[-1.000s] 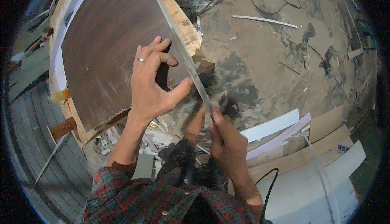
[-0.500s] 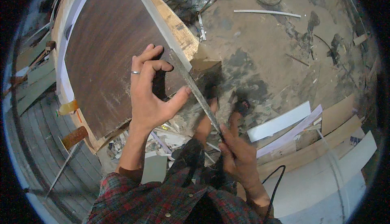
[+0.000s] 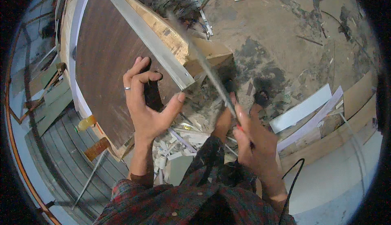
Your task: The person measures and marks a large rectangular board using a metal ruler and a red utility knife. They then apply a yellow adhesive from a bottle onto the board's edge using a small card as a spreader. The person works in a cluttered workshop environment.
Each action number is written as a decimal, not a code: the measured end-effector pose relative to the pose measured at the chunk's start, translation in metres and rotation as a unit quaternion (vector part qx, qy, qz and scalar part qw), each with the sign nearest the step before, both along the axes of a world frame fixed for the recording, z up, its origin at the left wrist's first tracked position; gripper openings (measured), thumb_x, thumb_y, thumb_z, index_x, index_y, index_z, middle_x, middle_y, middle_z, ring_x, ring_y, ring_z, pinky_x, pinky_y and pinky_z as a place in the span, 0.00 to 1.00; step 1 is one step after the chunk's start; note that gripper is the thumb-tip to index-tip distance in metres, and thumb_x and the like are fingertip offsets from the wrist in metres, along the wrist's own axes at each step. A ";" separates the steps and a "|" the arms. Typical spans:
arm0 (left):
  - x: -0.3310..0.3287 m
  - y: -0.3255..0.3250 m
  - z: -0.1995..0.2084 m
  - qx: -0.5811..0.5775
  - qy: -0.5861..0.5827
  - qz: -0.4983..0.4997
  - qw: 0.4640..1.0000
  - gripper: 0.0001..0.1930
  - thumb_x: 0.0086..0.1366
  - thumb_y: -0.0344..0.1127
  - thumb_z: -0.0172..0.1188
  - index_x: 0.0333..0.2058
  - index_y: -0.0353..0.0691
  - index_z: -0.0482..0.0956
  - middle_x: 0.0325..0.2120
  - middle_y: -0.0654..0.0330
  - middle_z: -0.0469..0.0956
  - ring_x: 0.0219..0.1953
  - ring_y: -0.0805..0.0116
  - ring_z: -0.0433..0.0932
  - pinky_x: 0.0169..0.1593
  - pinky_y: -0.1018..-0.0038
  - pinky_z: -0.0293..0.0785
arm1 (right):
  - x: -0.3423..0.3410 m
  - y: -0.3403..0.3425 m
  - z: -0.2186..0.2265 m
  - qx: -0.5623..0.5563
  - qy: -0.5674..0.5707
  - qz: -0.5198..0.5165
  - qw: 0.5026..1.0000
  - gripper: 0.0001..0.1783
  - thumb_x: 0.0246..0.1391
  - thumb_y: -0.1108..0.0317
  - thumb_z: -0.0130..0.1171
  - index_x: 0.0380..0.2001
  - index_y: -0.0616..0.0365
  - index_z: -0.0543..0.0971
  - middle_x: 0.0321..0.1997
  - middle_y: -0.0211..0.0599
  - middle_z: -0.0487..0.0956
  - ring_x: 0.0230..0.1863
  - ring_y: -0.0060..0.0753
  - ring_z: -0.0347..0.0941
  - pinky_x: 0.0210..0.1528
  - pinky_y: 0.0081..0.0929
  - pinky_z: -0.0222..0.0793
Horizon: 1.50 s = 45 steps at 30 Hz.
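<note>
My right hand (image 3: 260, 141) is wrapped around the near end of a long, narrow metal file (image 3: 209, 72), with a bit of red showing at the grip. The file is blurred and slants up and away to the left, beyond the board's edge. My left hand (image 3: 148, 102), wearing a ring, holds nothing; its fingers are curved and apart over a dark brown wood-grain board (image 3: 110, 58). Its thumb tip is close to the near end of a pale grey strip (image 3: 146, 35), which runs along the board's right edge.
Bare wood (image 3: 171, 33) shows beyond the strip. At left are a yellow tape roll (image 3: 86, 124) and a rusty brown piece (image 3: 97, 149) beside ribbed grey sheeting (image 3: 57, 151). Scraps (image 3: 185, 137) litter the ground. White panels (image 3: 301, 109) and a black cable (image 3: 294, 180) lie at right.
The file has swung away from the strip's end, to the right, with my right hand. My left hand keeps its curved pose. The whole view has shifted somewhat.
</note>
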<state>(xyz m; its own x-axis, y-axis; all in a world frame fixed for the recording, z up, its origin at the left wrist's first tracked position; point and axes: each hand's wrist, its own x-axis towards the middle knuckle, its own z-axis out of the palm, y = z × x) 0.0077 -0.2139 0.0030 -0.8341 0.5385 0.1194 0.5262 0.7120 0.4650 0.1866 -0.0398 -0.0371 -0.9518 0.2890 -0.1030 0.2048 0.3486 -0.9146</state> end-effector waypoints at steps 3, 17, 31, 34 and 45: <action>0.000 -0.001 0.001 -0.004 -0.001 0.000 1.000 0.26 0.46 0.39 0.77 0.40 0.36 0.75 0.56 0.44 0.70 0.66 0.42 0.63 0.66 0.53 0.59 | 0.017 -0.002 0.008 -0.001 -0.039 0.064 0.997 0.30 0.50 0.79 0.63 0.60 0.58 0.75 0.32 0.52 0.81 0.42 0.48 0.83 0.44 0.35 0.78; 0.002 -0.002 -0.002 0.002 -0.023 0.013 1.000 0.25 0.48 0.40 0.74 0.40 0.35 0.74 0.57 0.43 0.68 0.66 0.46 0.63 0.67 0.55 0.55 | -0.007 0.003 -0.022 -0.050 -0.033 0.023 0.998 0.28 0.55 0.65 0.65 0.61 0.45 0.76 0.27 0.38 0.80 0.32 0.45 0.80 0.62 0.75 0.51; 0.005 -0.002 -0.013 0.063 -0.054 0.017 0.996 0.28 0.51 0.39 0.73 0.45 0.33 0.70 0.60 0.45 0.62 0.68 0.50 0.59 0.69 0.58 0.53 | -0.012 -0.008 -0.046 -0.070 0.012 0.039 0.997 0.28 0.54 0.71 0.62 0.60 0.49 0.77 0.25 0.36 0.77 0.32 0.41 0.81 0.60 0.84 0.35; 0.006 -0.002 -0.017 0.077 -0.056 0.018 0.995 0.28 0.51 0.40 0.73 0.46 0.33 0.70 0.60 0.44 0.62 0.69 0.50 0.58 0.69 0.58 0.52 | -0.005 -0.010 -0.052 -0.060 0.028 0.031 0.997 0.28 0.54 0.71 0.63 0.60 0.47 0.76 0.28 0.42 0.79 0.32 0.41 0.82 0.59 0.71 0.47; 0.005 -0.007 -0.014 0.037 -0.036 0.018 0.998 0.30 0.51 0.41 0.71 0.47 0.32 0.68 0.60 0.41 0.62 0.68 0.50 0.59 0.70 0.59 0.50 | 0.001 0.015 -0.064 -0.041 -0.037 -0.007 0.998 0.31 0.50 0.73 0.66 0.60 0.48 0.78 0.31 0.46 0.83 0.41 0.44 0.83 0.72 0.51 0.51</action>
